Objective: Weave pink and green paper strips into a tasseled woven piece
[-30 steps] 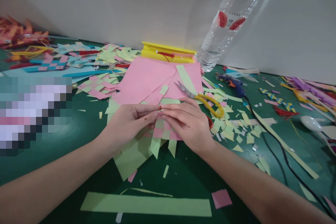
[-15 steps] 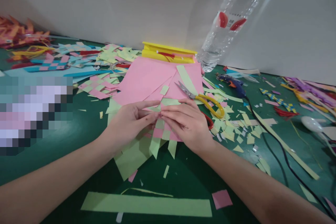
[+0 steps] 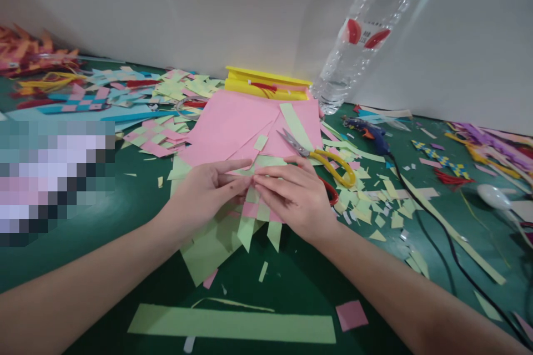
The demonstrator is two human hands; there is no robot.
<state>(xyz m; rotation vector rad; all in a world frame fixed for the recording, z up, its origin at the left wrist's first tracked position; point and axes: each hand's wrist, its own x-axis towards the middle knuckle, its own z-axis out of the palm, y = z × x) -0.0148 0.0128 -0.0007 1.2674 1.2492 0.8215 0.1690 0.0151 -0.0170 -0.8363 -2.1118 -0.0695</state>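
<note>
A woven piece of pink and green paper strips (image 3: 263, 212) lies under and between my hands, its green strip ends pointing toward me. My left hand (image 3: 204, 191) is closed with thumb and fingers pinched at the piece's upper edge. From the other side my right hand (image 3: 297, 194) pinches the same edge, its fingertips meeting those of the left. The fingers hide much of the weave. Just beyond lie pink paper sheets (image 3: 233, 122) and scissors with yellow handles (image 3: 333, 163). A red handle (image 3: 333, 193) pokes out beside my right hand.
Green paper scraps (image 3: 362, 205) litter the right side, near a glue gun (image 3: 368, 130) with a black cord. A clear plastic bottle (image 3: 353, 50) leans at the wall. A long green strip (image 3: 233, 324) lies in front. A blurred-out object (image 3: 54, 177) is at left.
My left index finger has lifted slightly away from the right fingertips. My right fingers have shifted a little along the woven paper; the rest looks unchanged.
</note>
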